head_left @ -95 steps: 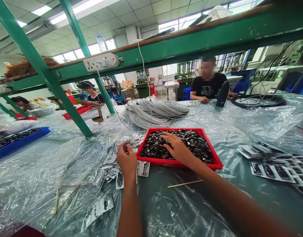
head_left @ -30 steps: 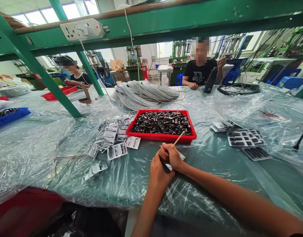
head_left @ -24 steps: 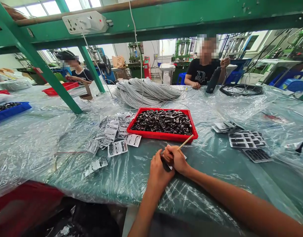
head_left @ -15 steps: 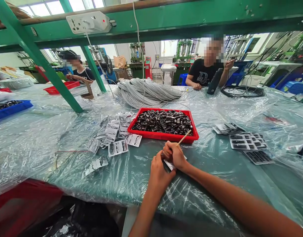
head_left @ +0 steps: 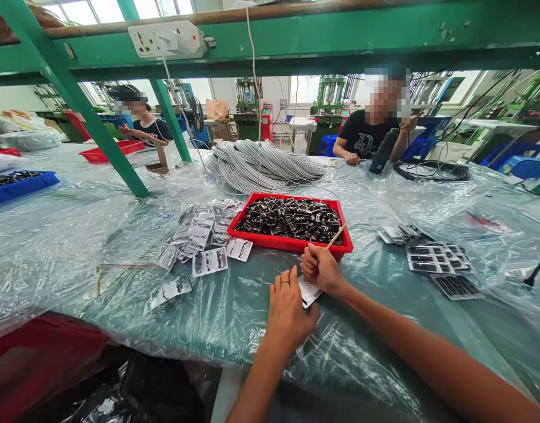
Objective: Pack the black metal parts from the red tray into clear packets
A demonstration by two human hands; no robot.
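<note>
My right hand (head_left: 322,270) is closed around a thin, pale stick (head_left: 338,234), whose upper end leans up toward the red tray. Below that fist lies a small white printed card (head_left: 309,289) on the plastic-covered table, partly hidden by my hands. My left hand (head_left: 291,308) lies at the card's left side, fingers stretched forward and thumb by its lower edge. Just beyond is the red tray (head_left: 278,241), filled with small black pieces (head_left: 291,217). Similar printed cards (head_left: 210,261) are scattered left of the tray.
Flat packs with black pieces (head_left: 439,258) lie on the right. A grey cable coil (head_left: 265,164) sits behind the tray. A person (head_left: 366,138) sits across the table, another (head_left: 150,126) farther left. A green beam (head_left: 340,38) with a power strip (head_left: 168,40) crosses overhead.
My right hand has lifted slightly up and right with the stick, uncovering more of the card. My left hand's fingers have straightened. The view has shifted a little.
</note>
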